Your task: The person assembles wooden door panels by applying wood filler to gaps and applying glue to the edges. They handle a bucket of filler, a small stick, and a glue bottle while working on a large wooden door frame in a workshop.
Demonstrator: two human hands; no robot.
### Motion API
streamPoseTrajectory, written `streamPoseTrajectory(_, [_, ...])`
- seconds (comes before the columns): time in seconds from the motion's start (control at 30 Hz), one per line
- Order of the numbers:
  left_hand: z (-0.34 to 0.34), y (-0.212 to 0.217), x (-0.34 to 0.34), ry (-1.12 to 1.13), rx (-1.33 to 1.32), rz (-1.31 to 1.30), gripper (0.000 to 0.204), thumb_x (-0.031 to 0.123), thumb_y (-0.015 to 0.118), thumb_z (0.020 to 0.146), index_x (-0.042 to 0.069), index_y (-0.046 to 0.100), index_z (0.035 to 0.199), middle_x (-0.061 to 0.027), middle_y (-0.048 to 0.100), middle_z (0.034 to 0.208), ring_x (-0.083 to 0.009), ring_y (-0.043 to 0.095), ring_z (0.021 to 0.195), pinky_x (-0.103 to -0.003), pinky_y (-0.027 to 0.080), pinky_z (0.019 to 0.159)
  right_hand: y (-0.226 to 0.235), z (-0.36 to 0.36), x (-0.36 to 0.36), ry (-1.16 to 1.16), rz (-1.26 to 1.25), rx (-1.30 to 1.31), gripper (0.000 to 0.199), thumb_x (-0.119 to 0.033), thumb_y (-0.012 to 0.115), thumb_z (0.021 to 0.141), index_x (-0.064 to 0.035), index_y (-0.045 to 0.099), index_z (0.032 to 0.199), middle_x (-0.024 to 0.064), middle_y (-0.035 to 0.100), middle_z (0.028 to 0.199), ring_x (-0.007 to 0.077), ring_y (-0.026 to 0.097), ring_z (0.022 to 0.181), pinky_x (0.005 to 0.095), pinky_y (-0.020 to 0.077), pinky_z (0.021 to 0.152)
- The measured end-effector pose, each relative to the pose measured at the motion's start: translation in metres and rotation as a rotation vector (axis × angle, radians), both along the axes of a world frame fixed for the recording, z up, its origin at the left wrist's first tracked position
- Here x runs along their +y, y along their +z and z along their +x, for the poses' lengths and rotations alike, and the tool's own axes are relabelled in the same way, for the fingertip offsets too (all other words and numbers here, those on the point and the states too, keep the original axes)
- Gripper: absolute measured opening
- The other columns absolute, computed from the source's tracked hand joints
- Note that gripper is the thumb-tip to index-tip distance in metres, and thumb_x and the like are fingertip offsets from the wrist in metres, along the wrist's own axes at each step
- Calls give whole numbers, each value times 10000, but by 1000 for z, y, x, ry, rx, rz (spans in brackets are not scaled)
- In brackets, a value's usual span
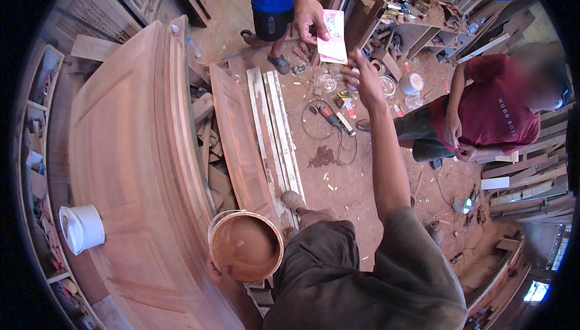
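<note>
My left hand (222, 272) grips the rim of a bucket (211, 236), its thumb over the edge. Brown, dusty-looking residue coats the bucket's inside. My right arm is stretched far forward, and my right hand (365, 79) is open, its fingers apart and partly turned from view. Just beyond those fingers, pink-and-white banknotes (332, 43) hang from the hand (309, 21) of a person in a blue shirt. A narrow gap seems to lie between my fingertips and the notes.
To my left stand stacked wooden door panels (121, 131) bearing a white bucket (87, 227). Wooden strips (272, 131) lie on the floor near an angle grinder (329, 114) with a looping cord. A person in a maroon shirt (498, 106) stands at right. Cluttered shelves (423, 34) fill the back.
</note>
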State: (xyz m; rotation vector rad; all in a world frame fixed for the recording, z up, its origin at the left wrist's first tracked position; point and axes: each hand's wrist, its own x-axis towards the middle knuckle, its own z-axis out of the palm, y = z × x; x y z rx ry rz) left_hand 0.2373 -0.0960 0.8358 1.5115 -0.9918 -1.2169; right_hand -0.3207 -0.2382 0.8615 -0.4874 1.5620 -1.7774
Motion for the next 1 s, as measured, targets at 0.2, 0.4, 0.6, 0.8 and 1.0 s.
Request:
streamPoseTrajectory(0.2, [-1,22,-3,59,-95,-16,548,344,665,826,-3,508,1219,-129,566,1163,-257,571,1024,-375,481,870,-9,-27,-48,42,43,249,333,-290,645,901,20,636,1024,7,613,821,66,516,705,213,404,615])
streamPoseTrajectory(0.4, [24,13,19,70,-137,69,622,408,689,798,-21,512,1211,-136,566,1162,-245,568,1022,-372,484,848,-18,-12,-24,21,-165,14,228,-132,567,939,56,569,1067,93,638,984,145,624,856,244,491,759])
streamPoseTrajectory(0.6, [35,16,41,41,-15,-7,617,249,625,824,-64,442,1323,-159,535,1244,-270,525,1137,-385,432,961,-20,55,85,167,67,31,249,-133,528,927,17,547,1125,72,607,1019,150,584,931,284,466,822])
streamPoseTrajectory(0.8, [38,50,62,168,-29,17,551,167,581,797,-77,472,1279,-169,543,1229,-267,526,1135,-384,419,978,-112,155,260,1171,784,328,438,-141,576,888,-21,505,1303,70,607,1158,174,545,1083,310,418,967])
streamPoseTrajectory(1.0, [71,28,103,220,60,-99,630,7,462,666,-76,460,1290,-173,528,1269,-274,518,1174,-383,391,1028,-172,216,342,1119,584,-47,299,-151,484,935,-10,575,1183,89,637,1101,184,585,1025,309,471,872])
